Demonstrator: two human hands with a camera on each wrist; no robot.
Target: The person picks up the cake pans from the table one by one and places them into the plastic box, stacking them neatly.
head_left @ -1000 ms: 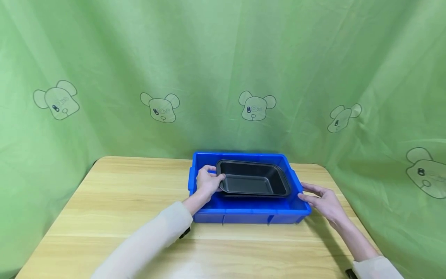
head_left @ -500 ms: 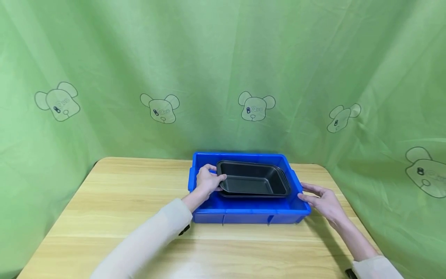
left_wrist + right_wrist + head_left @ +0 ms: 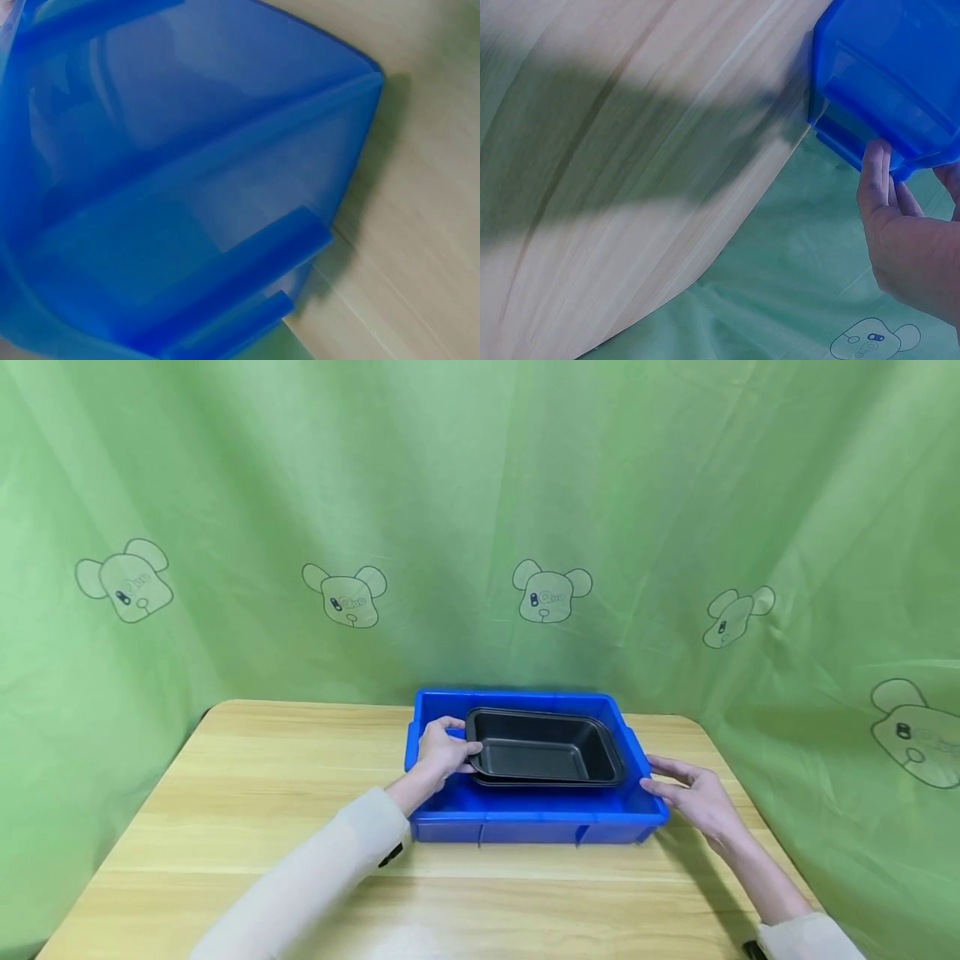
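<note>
A black loaf pan (image 3: 528, 760) lies inside a blue plastic bin (image 3: 532, 831), with another dark rim showing just beneath its front edge. At the pan's left end, my left hand (image 3: 442, 750) pinches the rim, thumb on top and fingers mostly hidden below. On the opposite side, my right hand (image 3: 697, 789) grips the bin's right edge between thumb and fingers. The right wrist view has the right hand's fingers (image 3: 874, 176) against the bin's outer side, under its rim. Only the blue bin wall (image 3: 225, 135) fills the left wrist view; the left hand is out of it.
The bin stands near the back edge of a light wooden table (image 3: 285, 785). Right behind it hangs a green curtain (image 3: 465, 635) printed with bear heads, which also closes in both sides.
My left hand has shifted slightly left, its thumb drawn back closer to the pan's edge. The right hand and the bin stay essentially in place.
</note>
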